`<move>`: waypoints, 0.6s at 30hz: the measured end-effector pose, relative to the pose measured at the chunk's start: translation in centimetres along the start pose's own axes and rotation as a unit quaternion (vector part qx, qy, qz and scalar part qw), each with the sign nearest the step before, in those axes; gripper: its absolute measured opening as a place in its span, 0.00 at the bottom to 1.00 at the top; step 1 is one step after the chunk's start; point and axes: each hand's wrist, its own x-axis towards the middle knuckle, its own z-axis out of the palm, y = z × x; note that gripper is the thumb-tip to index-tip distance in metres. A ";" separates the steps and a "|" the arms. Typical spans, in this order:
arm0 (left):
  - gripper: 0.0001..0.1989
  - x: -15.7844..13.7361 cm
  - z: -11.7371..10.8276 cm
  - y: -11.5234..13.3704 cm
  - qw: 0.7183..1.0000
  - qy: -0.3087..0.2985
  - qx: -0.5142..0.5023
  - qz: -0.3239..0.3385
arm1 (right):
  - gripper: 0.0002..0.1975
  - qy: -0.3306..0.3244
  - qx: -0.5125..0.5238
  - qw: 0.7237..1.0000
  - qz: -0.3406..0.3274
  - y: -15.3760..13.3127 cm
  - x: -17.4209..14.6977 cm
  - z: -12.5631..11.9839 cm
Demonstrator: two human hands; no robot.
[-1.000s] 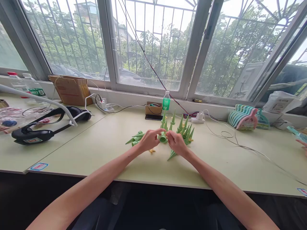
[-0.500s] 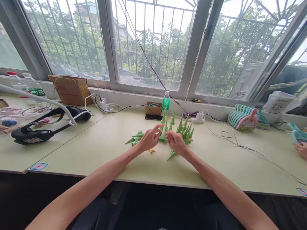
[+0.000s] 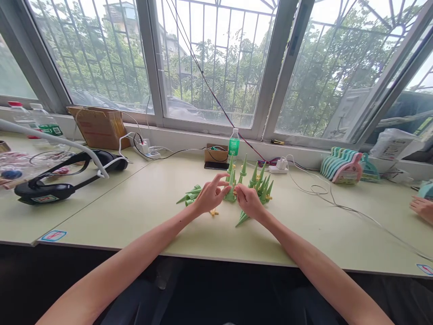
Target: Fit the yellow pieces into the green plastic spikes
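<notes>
1. Judging by how things lie, the work is partly done: a cluster of standing spikes (image 3: 253, 178) fills the table (image 3: 142, 212) beyond and beside the right hand (image 3: 249, 201), and yellow bits show on some of them.
2. Some spikes look left over: a few lying spikes (image 3: 191, 197) rest beyond the left forearm, where I see no yellow on them. A lone spike (image 3: 241, 220) lies below the right hand; whether it is finished, I cannot tell. At least one loose yellow piece (image 3: 213, 212) sits on the table near the left wrist.
3. The spike in hand (image 3: 231, 194) is between the two hands, point up, and seems unfinished. I cannot tell whether its base bears on the table.
4. The left hand (image 3: 210, 197) has its fingers spread, thumb against or just beside that spike; its grip is unclear. The right hand is curled narrow, apparently pinching a small yellow part (image 3: 236, 192) against the spike's side.
5. Compared with a second ago, the spike has tipped upright, so its open end no longer faces the camera, and the left fingers are straighter. The right hand is almost unmoved.
</notes>
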 end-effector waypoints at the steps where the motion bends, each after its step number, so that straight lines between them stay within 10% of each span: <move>1: 0.21 0.0 0.0 0.0 1.000 0.000 -0.001 0.000 | 0.17 0.002 -0.003 1.000 0.000 0.0 0.0 0.0; 18: 0.22 0.1 0.0 0.0 1.000 -0.004 0.001 0.018 | 0.19 0.017 -0.054 0.998 0.013 0.2 0.0 0.0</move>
